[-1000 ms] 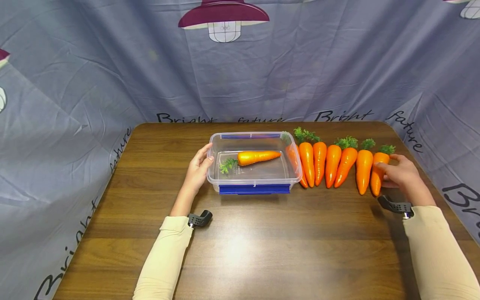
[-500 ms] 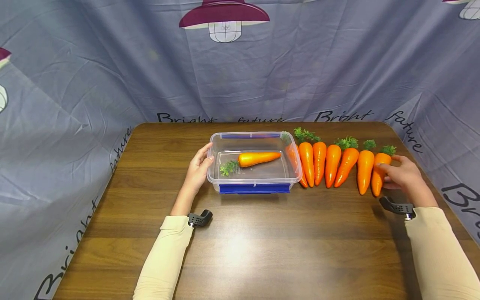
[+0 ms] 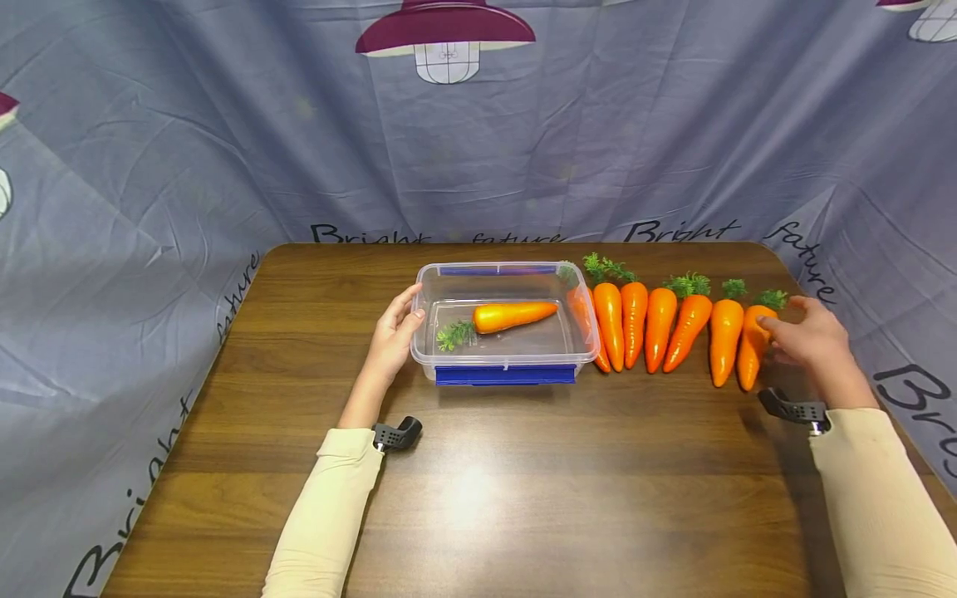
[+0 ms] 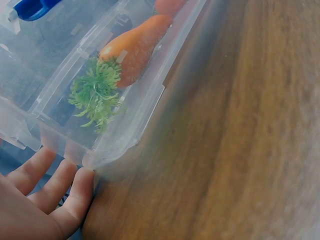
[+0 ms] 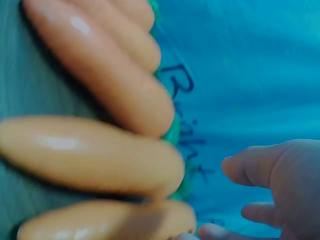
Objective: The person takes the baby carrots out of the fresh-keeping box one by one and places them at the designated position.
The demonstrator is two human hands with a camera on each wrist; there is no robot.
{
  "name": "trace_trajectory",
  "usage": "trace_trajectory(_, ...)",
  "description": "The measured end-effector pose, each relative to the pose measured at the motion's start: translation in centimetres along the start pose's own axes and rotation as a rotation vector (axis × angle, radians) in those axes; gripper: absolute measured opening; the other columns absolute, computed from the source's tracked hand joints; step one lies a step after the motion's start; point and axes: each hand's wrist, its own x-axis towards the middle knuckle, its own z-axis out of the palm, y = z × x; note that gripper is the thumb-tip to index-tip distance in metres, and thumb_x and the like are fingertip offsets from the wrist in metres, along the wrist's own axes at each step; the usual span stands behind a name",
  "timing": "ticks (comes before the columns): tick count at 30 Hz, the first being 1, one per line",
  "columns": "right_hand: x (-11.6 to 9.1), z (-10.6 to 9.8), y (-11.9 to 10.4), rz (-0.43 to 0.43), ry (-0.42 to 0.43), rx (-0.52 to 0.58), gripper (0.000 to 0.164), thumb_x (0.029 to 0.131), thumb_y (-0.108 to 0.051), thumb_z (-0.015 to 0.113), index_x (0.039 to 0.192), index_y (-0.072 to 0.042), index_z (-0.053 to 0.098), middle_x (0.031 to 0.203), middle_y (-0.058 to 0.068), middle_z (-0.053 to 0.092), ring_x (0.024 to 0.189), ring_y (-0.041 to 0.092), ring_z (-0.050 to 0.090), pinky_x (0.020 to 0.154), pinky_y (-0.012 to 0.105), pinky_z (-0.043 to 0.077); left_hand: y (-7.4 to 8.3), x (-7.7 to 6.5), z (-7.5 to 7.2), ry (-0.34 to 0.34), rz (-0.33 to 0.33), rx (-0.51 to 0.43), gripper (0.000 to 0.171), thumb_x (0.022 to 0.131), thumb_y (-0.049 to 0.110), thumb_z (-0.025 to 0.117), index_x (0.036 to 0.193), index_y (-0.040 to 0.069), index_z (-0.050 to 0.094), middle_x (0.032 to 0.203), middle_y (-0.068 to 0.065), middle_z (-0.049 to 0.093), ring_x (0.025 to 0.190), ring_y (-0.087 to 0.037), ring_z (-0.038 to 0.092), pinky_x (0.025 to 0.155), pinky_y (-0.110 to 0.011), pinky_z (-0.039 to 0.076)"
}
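Note:
In the head view a clear plastic food container with blue clips sits mid-table, holding one orange carrot with green leaves. My left hand rests against its left end; the left wrist view has those fingertips touching the end wall. My right hand is at the rightmost carrot of a row, thumb over its upper part. In the right wrist view the thumb stands apart from the other fingers, and fingertips meet the edge of the nearest carrot.
Several carrots lie side by side to the right of the container, tops toward the back. The leftmost one shows partly through the container wall. A grey-blue curtain hangs behind the wooden table.
My right hand has loosened and its fingers have spread at the rightmost carrot, which has barely shifted. The left hand stays at the container.

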Motion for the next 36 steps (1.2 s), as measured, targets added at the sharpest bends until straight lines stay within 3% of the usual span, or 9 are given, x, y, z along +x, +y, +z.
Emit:
trace_trajectory(2, -0.2, 0.1, -1.1, -0.030, 0.039, -0.050, 0.084, 0.101, -0.037, 0.052, 0.156, 0.012, 0.013, 0.124, 0.043, 0.047, 0.067, 0.019, 0.070, 0.057, 0.031, 0.062, 0.0, 0.0, -0.1, 0.002, 0.001, 0.005, 0.050, 0.105, 0.009, 0.047, 0.154, 0.008, 0.041, 0.154, -0.028, 0.045, 0.138, -0.045, 0.050, 0.112, -0.062, 0.045)
trace_trajectory(6, -0.8, 1.0, -4.6, -0.126, 0.093, -0.148, 0.079, 0.102, -0.039, 0.052, 0.157, 0.008, 0.021, 0.131, 0.043, 0.051, 0.095, 0.046, 0.066, 0.058, 0.026, 0.055, -0.1, 0.0, -0.2, 0.006, -0.003, 0.006, 0.050, 0.105, 0.009, 0.047, 0.154, 0.007, 0.041, 0.153, -0.029, 0.046, 0.136, -0.045, 0.050, 0.110, -0.063, 0.045)
trace_trajectory(9, -1.3, 2.3, -8.0, -0.230, 0.085, -0.171, 0.075, 0.102, -0.040, 0.053, 0.157, 0.003, 0.027, 0.131, 0.040, 0.056, 0.116, 0.055, 0.054, 0.074, 0.039, 0.054, -0.1, 0.0, -0.2, 0.006, -0.005, 0.000, 0.050, 0.105, 0.009, 0.047, 0.155, 0.007, 0.040, 0.153, -0.030, 0.046, 0.135, -0.045, 0.051, 0.110, -0.062, 0.046)
trace_trajectory(11, -1.6, 3.4, -10.4, -0.301, 0.059, -0.169, 0.073, 0.101, -0.042, 0.055, 0.157, -0.001, 0.031, 0.131, 0.037, 0.059, 0.122, 0.055, 0.050, 0.084, 0.052, 0.051, -0.1, 0.0, -0.3, 0.009, -0.007, -0.001, 0.050, 0.105, 0.009, 0.047, 0.155, 0.007, 0.040, 0.153, -0.030, 0.046, 0.135, -0.046, 0.051, 0.110, -0.062, 0.046)
trace_trajectory(14, -2.2, 5.2, -13.8, -0.384, 0.002, -0.163, 0.072, 0.101, -0.042, 0.057, 0.157, -0.005, 0.033, 0.133, 0.034, 0.060, 0.125, 0.054, 0.049, 0.090, 0.061, 0.047, 0.0, 0.0, -0.4, 0.013, -0.011, 0.000, 0.050, 0.105, 0.009, 0.046, 0.155, 0.007, 0.040, 0.153, -0.029, 0.046, 0.135, -0.045, 0.051, 0.111, -0.062, 0.046)
trace_trajectory(22, -4.3, 11.4, -20.9, -0.600, -0.088, -0.085, 0.056, 0.097, -0.028, 0.065, 0.148, -0.012, 0.049, 0.127, 0.024, 0.067, 0.109, 0.041, 0.068, 0.088, 0.055, 0.056, 0.0, 0.0, -0.1, 0.013, -0.019, -0.010, 0.050, 0.105, 0.008, 0.047, 0.154, 0.006, 0.040, 0.152, -0.030, 0.046, 0.134, -0.047, 0.051, 0.110, -0.062, 0.046)
trace_trajectory(30, -5.1, 16.9, -24.6, -0.675, -0.230, -0.111, 0.057, 0.095, -0.026, 0.071, 0.146, -0.011, 0.052, 0.128, 0.022, 0.068, 0.109, 0.037, 0.070, 0.094, 0.052, 0.058, 0.2, 0.1, 0.3, 0.017, -0.004, -0.006, 0.049, 0.105, 0.007, 0.047, 0.153, 0.006, 0.042, 0.151, -0.031, 0.047, 0.133, -0.046, 0.052, 0.111, -0.061, 0.046)
trace_trajectory(36, -4.5, 19.7, -25.3, -0.697, -0.297, -0.191, 0.058, 0.092, -0.021, 0.072, 0.146, -0.008, 0.053, 0.132, 0.024, 0.066, 0.119, 0.039, 0.065, 0.100, 0.053, 0.054, 0.2, 0.1, 0.2, 0.020, 0.001, 0.009, 0.050, 0.104, 0.006, 0.047, 0.153, 0.005, 0.041, 0.151, -0.031, 0.047, 0.131, -0.045, 0.053, 0.109, -0.058, 0.049)
